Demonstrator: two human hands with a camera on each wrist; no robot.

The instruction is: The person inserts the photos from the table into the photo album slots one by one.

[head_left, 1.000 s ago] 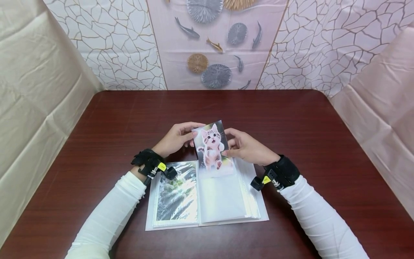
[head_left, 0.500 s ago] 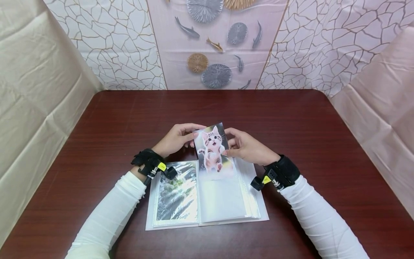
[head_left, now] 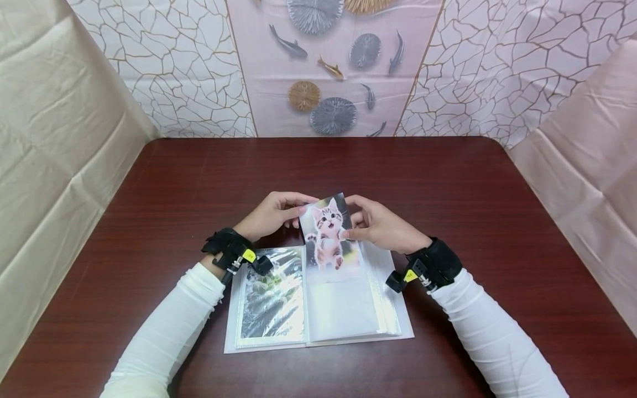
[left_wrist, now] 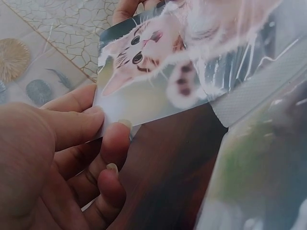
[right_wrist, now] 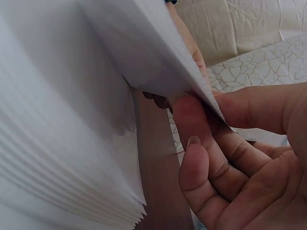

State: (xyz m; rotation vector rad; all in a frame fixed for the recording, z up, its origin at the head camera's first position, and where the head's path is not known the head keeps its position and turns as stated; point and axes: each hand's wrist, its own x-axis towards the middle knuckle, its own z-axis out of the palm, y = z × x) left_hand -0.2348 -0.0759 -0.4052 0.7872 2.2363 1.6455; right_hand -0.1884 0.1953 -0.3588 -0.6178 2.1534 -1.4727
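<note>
A kitten photo (head_left: 328, 226) stands partly inside the clear pocket of the right-hand page (head_left: 340, 309) of an open photo album (head_left: 318, 345). In the head view my left hand (head_left: 272, 216) pinches the photo's upper left corner; the left wrist view shows the thumb (left_wrist: 79, 125) on its face and fingers behind. My right hand (head_left: 380, 225) pinches the right side, where the pocket's edge and the photo come together. In the right wrist view the thumb (right_wrist: 259, 108) and fingertips grip that edge, with the page's white back (right_wrist: 148, 52) toward the camera. The photo's lower part shows through the plastic.
The album's left page holds a picture with green in it (head_left: 271, 293) under shiny film. More pages (right_wrist: 57, 172) are stacked beneath the right one. The album lies on a dark red-brown table (head_left: 199, 177), with a patterned cloth (head_left: 333, 66) hanging behind.
The kitten photo has slid a little down, deeper into the page pocket. My left hand has followed it slightly down and right; my right hand has stayed nearly still.
</note>
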